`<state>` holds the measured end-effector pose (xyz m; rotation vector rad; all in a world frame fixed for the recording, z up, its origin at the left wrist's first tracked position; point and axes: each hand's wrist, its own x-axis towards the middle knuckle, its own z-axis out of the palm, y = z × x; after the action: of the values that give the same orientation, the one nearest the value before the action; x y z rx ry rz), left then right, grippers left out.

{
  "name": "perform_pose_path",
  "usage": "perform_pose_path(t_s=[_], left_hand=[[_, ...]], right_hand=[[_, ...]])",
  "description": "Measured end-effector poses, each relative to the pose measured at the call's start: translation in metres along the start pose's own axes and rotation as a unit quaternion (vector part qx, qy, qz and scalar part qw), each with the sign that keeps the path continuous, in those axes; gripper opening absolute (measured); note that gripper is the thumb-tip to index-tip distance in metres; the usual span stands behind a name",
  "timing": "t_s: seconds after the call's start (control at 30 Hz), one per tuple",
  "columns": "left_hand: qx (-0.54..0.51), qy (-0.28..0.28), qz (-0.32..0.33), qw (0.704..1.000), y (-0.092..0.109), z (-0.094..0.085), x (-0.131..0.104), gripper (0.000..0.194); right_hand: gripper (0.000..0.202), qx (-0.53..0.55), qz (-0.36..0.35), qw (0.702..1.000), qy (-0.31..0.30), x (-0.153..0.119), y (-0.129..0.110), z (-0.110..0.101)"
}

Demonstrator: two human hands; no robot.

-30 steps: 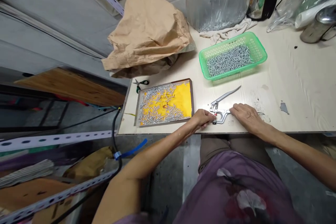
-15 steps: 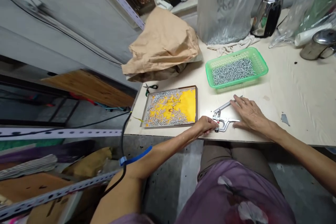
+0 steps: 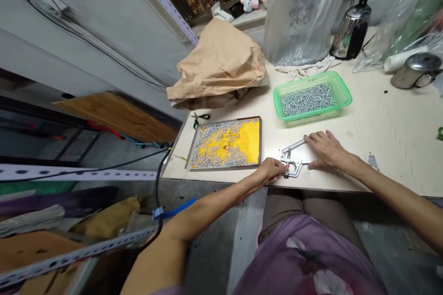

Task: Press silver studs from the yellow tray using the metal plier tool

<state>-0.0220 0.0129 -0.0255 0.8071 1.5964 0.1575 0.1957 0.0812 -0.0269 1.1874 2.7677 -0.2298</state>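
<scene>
Silver snap-fastener pliers (image 3: 295,174) lie at the table's front edge, their handles spread apart and a spring between them. My right hand (image 3: 327,151) holds the handles, fingers on the upper one and thumb by the lower one. At the jaw end my left hand (image 3: 272,170) is closed in a pinch; what sits between its fingertips is too small to make out. A spot of red shows at the jaws. Left of that hand is a shallow tray (image 3: 254,140) with a yellow bottom and many small silver metal pins. More such pins fill a green plastic basket (image 3: 313,114) behind the pliers.
Scissors (image 3: 201,117) lie behind the tray. A brown paper bag (image 3: 221,60), a clear plastic bag (image 3: 297,18), a kettle (image 3: 351,30) and a metal pot (image 3: 411,71) stand along the back. A black cable (image 3: 158,189) hangs by my left arm.
The camera view has tilted slightly. The upper handle sits a little lower beneath my right fingers, while my left hand stays at the jaws.
</scene>
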Motion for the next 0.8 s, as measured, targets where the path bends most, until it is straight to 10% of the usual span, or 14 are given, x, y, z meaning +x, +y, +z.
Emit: perform_pose_path(t_s=[0.43,0.6,0.8], left_hand=[[0.091,0.064,0.03,0.993,-0.002,0.006,-0.01,0.031],[0.304,0.247,0.318,0.863,-0.003,0.015,-0.008,0.019],[0.427,0.158,0.474,0.754,0.015,0.032,0.025,0.056]], right_hand=[[0.055,0.021,-0.018,0.999,0.036,-0.005,-0.004,0.002],[0.051,0.037,-0.018,0.998,0.057,-0.008,-0.007,0.005],[0.048,0.069,-0.023,0.995,0.065,-0.012,-0.006,0.012]])
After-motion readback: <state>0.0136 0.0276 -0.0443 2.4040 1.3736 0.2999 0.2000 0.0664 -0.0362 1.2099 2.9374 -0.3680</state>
